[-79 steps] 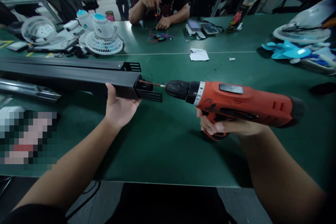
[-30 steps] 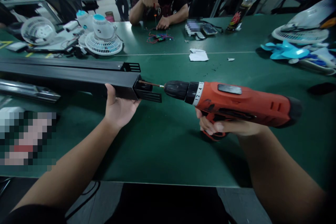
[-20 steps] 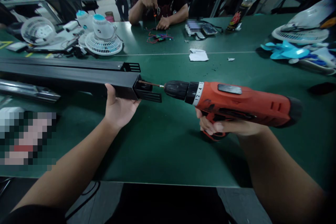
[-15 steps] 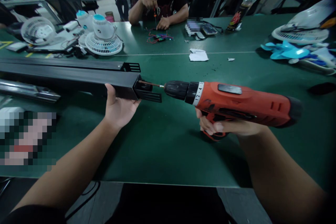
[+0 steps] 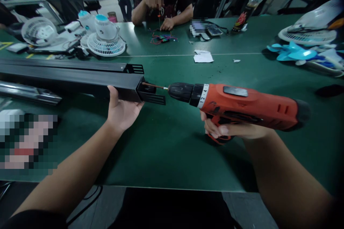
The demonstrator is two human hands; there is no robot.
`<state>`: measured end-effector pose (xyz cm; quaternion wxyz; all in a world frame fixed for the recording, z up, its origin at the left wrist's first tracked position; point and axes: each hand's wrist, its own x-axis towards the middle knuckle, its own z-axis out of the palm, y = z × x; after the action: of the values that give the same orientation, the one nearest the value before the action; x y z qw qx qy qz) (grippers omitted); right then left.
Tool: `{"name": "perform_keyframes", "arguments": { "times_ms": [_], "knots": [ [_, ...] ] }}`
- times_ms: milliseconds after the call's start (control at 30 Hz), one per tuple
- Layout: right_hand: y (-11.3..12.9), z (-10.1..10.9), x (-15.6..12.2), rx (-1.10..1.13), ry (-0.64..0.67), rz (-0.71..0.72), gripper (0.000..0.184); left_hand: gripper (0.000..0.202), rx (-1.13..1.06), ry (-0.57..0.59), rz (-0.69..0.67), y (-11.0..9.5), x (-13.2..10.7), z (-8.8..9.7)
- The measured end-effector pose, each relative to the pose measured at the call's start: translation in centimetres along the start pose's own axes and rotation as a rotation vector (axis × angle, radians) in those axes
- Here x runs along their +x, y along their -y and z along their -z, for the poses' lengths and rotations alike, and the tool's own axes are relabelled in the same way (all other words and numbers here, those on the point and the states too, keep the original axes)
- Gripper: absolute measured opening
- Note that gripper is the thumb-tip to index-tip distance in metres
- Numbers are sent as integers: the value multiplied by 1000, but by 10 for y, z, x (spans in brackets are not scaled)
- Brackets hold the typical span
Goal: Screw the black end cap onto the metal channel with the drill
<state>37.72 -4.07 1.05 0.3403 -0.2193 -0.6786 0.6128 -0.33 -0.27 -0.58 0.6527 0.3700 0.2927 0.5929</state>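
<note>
Over the table (image 5: 172, 154), the right hand (image 5: 232, 129) has its grip curled around the pistol handle (image 5: 218, 119) of the power drill (image 5: 252, 102), likely heavy, best held there; the left hand (image 5: 123, 113) clasps the probably stiff black tube (image 5: 115, 81) near its end.

The long black square metal tube (image 5: 107, 80) is running off the left edge, and it's hiding most fingers of the bare left hand (image 5: 122, 113). The tip of the thin brown rod-like bit (image 5: 154, 85) is getting lost against the tube's dark end, so no telling what it's touching. The bulky orange-and-black drill (image 5: 249, 103) is blocking part of the bare right hand (image 5: 221, 129).
</note>
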Motion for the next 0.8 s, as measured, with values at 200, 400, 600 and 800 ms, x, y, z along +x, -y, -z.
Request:
{"name": "perform_keyframes", "arguments": {
  "times_ms": [200,400,600,800],
  "knots": [
    [0,1,0,-7,10,-15,39,91,5,12,2,0,1,2],
    [-1,1,0,-11,9,-11,39,93,-1,-5,6,0,2,2],
    [-1,1,0,-21,4,6,39,91,-5,4,9,0,1,2],
    [0,-1,1,-16,1,3,39,88,3,35,-2,1,2,6]
  ]
}}
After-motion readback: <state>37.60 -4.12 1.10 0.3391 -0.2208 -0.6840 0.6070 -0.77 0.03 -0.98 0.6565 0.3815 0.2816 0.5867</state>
